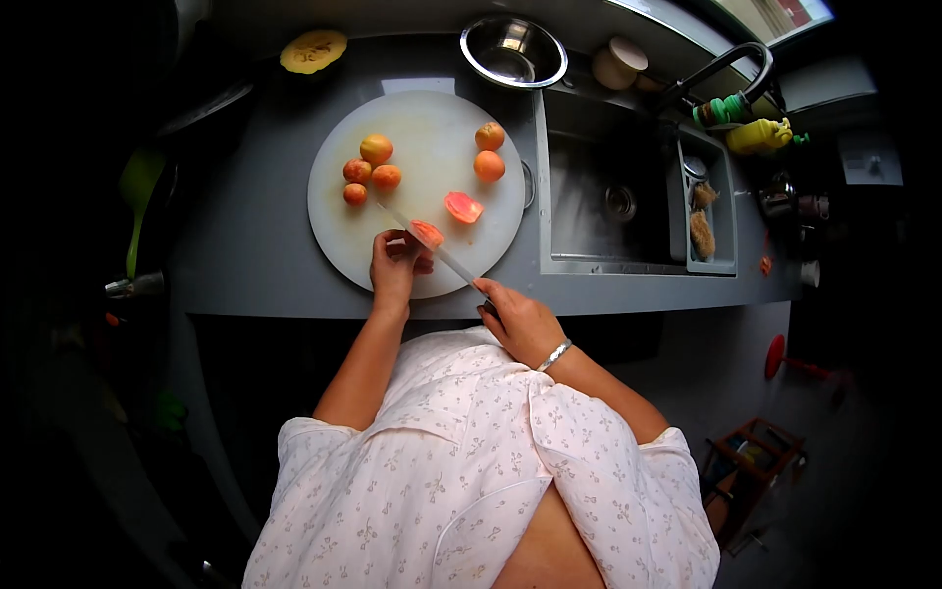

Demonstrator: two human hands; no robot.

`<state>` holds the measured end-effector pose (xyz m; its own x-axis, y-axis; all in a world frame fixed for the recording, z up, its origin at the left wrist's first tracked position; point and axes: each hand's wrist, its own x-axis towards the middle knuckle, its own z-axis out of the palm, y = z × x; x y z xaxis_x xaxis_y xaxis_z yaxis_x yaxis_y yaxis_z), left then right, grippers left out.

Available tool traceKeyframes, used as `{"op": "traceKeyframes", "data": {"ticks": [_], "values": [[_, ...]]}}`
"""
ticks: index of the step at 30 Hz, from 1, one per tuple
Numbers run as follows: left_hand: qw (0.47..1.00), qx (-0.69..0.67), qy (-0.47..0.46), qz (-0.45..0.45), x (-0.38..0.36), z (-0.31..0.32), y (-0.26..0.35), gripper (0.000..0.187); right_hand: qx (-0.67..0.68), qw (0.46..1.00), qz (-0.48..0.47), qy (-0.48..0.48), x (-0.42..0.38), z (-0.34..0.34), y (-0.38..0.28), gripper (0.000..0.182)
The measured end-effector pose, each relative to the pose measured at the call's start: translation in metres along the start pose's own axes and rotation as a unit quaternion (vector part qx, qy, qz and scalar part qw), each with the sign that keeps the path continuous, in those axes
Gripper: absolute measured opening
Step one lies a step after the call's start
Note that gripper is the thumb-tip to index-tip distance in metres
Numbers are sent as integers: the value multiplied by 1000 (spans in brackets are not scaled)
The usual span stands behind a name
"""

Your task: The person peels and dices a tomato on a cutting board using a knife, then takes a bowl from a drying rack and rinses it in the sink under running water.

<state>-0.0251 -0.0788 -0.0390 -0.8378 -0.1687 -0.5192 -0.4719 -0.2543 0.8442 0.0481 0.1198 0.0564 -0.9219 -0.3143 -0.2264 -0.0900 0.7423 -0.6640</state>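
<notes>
On a round white cutting board (334, 201), my left hand (394, 265) is curled at a cut tomato piece (427, 234), its fingers partly hidden. My right hand (520, 319) grips a knife (456, 265) by its dark handle, and the blade slants up and left across the board beside that piece. Another cut tomato piece (463, 207) lies with its red flesh showing, right of the blade. Several whole orange-red tomatoes (387, 177) are grouped on the board's left. Two more tomatoes (490, 166) sit at its upper right.
A metal bowl (513, 54) stands behind the board, and a cut yellow squash (313, 51) lies at the back left. To the right is a sink (579, 221) with a dark faucet (726, 64) and a side caddy (724, 236). A yellow bottle (756, 136) stands beyond it.
</notes>
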Motion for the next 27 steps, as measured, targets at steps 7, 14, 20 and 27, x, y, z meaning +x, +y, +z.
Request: {"op": "traceKeyframes", "data": {"ticks": [7,14,20,27], "values": [[1000,-7,11,11,3,3,-7,31,9,998,30,-47,-5,-11,5,30],[999,20,-10,32,2,-1,-10,27,-15,995,45,-88,7,-16,2,27],[999,0,-26,43,-2,-5,-5,21,-32,995,37,-84,30,11,27,29],[998,17,-44,33,-1,-21,-12,22,96,994,54,-24,30,4,37,30]]}}
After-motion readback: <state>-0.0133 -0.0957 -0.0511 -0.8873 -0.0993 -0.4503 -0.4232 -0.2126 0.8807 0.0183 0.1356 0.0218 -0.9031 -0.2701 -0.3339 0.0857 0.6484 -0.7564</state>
